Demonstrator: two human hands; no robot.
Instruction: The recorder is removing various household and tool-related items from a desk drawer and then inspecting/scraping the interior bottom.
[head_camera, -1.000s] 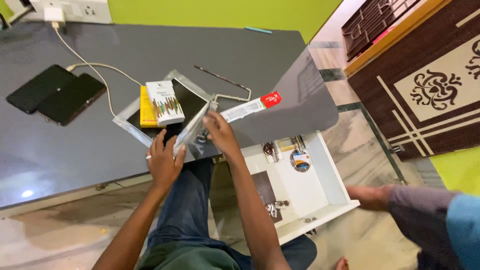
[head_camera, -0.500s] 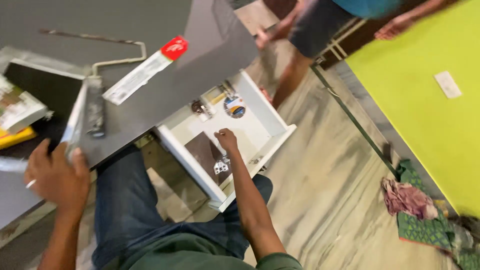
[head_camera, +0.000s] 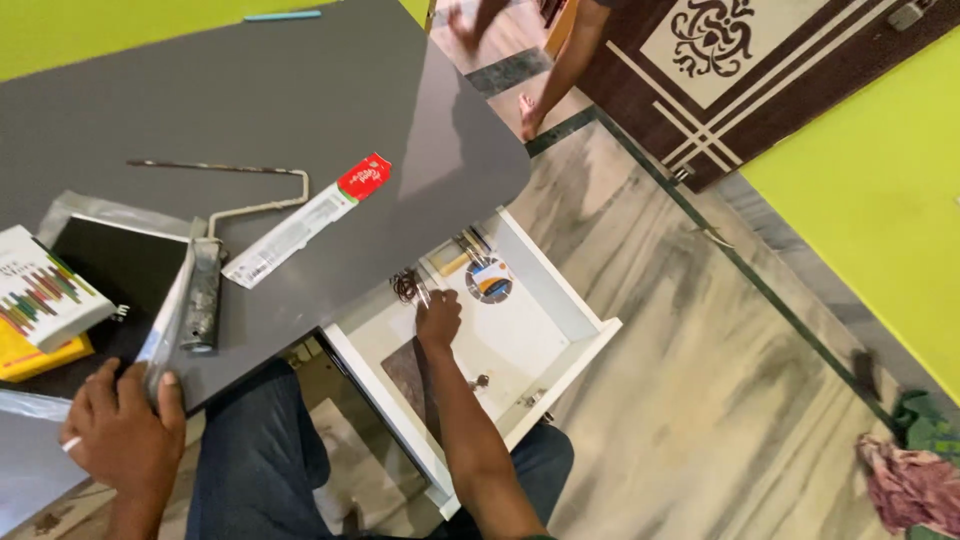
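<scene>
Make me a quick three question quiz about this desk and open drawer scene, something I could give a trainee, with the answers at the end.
1. True or false: the right hand is inside the open white drawer.
2. What does the left hand grip? A) the silver tray's edge B) the red-capped tube C) the white box
3. Fill in: the small paint roller lies on the ____ desk top.

Key
1. True; it reaches toward the drawer's back, near a dark coiled item.
2. A; the fingers clamp the near edge of the silver tray, while the red-capped tube and white box lie untouched.
3. Grey.
</scene>
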